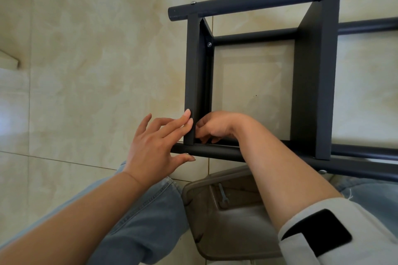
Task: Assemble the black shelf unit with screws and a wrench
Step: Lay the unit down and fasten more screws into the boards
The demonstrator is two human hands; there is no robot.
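Far screws (193, 2) are in, wrench (222, 194) unused in its tray, left hand (155, 146) flat steadying the end panel (192, 71) while right hand (215, 127) probably pinches a near-corner screw.

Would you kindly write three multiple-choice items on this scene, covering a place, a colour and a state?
1. Where does the wrench lie?
A. on the stool seat between the knees
B. on the floor tiles left of the frame
C. in the left hand

2. What colour is the shelf unit?
A. white
B. black
C. red

3. How does the left hand meet the shelf panel?
A. straight fingers pressed on its outer face
B. fist clenched round it
C. well clear of it

Answers: 1 A, the wrench rests on the stool; 2 B, every tube and panel is black; 3 A, the fingertips lie flat against the panel.
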